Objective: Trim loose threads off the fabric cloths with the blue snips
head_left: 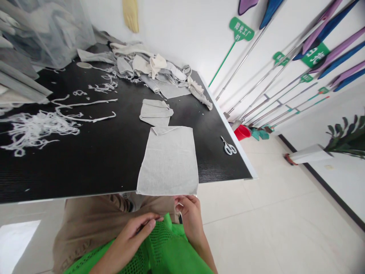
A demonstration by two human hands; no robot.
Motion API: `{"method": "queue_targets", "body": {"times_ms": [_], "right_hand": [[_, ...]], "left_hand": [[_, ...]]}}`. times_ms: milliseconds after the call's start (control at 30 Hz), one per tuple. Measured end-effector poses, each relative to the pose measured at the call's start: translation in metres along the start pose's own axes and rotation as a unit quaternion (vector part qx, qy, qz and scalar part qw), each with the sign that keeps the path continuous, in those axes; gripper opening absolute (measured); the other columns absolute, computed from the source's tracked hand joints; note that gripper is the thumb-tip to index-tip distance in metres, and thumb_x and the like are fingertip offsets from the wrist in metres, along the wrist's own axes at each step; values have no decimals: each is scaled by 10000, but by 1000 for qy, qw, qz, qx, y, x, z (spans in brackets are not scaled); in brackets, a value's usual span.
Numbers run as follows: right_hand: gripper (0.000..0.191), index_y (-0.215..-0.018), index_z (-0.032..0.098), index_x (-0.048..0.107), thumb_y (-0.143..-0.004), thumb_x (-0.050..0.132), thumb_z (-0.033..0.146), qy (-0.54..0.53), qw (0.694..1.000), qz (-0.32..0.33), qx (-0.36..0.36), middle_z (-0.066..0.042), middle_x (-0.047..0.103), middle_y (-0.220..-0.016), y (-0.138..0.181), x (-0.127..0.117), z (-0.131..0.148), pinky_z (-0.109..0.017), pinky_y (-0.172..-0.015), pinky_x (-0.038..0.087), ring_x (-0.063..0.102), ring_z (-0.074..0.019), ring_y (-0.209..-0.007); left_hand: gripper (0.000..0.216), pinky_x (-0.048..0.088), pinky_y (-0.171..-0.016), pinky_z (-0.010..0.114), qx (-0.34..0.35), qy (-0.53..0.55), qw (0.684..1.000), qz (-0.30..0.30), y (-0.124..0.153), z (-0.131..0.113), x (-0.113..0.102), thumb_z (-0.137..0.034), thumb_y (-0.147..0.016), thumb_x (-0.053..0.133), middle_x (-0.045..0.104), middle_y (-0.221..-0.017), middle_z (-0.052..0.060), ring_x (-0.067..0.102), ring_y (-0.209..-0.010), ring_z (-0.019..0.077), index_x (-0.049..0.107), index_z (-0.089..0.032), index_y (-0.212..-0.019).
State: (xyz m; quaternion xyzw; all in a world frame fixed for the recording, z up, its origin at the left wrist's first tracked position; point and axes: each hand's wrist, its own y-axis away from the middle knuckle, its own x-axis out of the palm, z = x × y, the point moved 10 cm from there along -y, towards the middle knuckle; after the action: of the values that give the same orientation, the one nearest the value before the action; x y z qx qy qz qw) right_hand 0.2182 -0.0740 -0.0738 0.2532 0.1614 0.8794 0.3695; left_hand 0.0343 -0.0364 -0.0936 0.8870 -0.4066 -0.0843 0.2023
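A light grey square cloth point(169, 161) lies spread at the table's front edge, its far left corner folded over. My right hand point(190, 215) is closed just below the cloth's near right corner, its fingers against the hem. A thin white thread point(180, 204) shows between those fingertips. Lower and to the left, my left hand point(138, 230) is held over the green mesh vest point(156, 239), thumb and fingers drawn together; what they hold, if anything, I cannot make out. Right behind the spread cloth is a smaller folded grey cloth point(156, 112).
White-handled scissors point(228, 147) lie near the black table's point(99, 160) right edge. Tangled white threads point(42, 129) are heaped on the left. A pile of grey and cream cloths point(148, 66) lies at the back, beside a clear plastic bag point(59, 34). Long-handled tools lean along the wall.
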Motion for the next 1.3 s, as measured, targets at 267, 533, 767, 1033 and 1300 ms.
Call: {"method": "queue_targets", "body": {"times_ms": [267, 533, 767, 1033, 1300], "right_hand": [[97, -762, 125, 751, -721, 691, 190, 16, 997, 67, 32, -91, 739, -779, 10, 16, -1, -241, -557, 460, 618, -142, -621], [263, -719, 140, 724, -730, 795, 393, 14, 1000, 10, 15, -93, 737, -771, 4, -2, -5, -251, -577, 482, 653, -169, -697], [244, -755, 142, 752, -714, 812, 375, 37, 999, 25, 0, -108, 756, -827, 11, -1, 0, -240, -556, 467, 659, -166, -691], [285, -836, 146, 769, -715, 811, 400, 62, 997, 33, 28, -110, 758, -800, 14, -15, -14, -256, -578, 482, 667, -169, -659], [219, -827, 210, 795, -830, 694, 404, 231, 953, 179, -85, -106, 760, -754, 54, 59, 62, -338, -568, 548, 690, -227, -624]], "left_hand": [[540, 364, -1107, 396, -16, -2, 1000, 4, 1, -4, 1, -587, -920, 470, 644, -1282, 77, 550, -1206, 275, 651, -201, -1252], [522, 368, -1087, 371, -11, -4, 1000, 3, 0, 1, 1, -569, -931, 471, 635, -1293, 81, 547, -1213, 256, 646, -197, -1253], [532, 348, -1100, 378, -14, -2, 1000, 8, -2, 6, 2, -558, -942, 459, 621, -1308, 96, 528, -1237, 251, 624, -177, -1276], [527, 441, -1030, 398, -24, 5, 1000, -18, -1, 2, -3, -583, -902, 503, 679, -1203, 87, 585, -1138, 284, 674, -204, -1226], [521, 417, -1051, 371, 0, 0, 1000, -19, 0, -3, -2, -601, -911, 471, 675, -1221, 69, 560, -1176, 280, 699, -222, -1187]]}}
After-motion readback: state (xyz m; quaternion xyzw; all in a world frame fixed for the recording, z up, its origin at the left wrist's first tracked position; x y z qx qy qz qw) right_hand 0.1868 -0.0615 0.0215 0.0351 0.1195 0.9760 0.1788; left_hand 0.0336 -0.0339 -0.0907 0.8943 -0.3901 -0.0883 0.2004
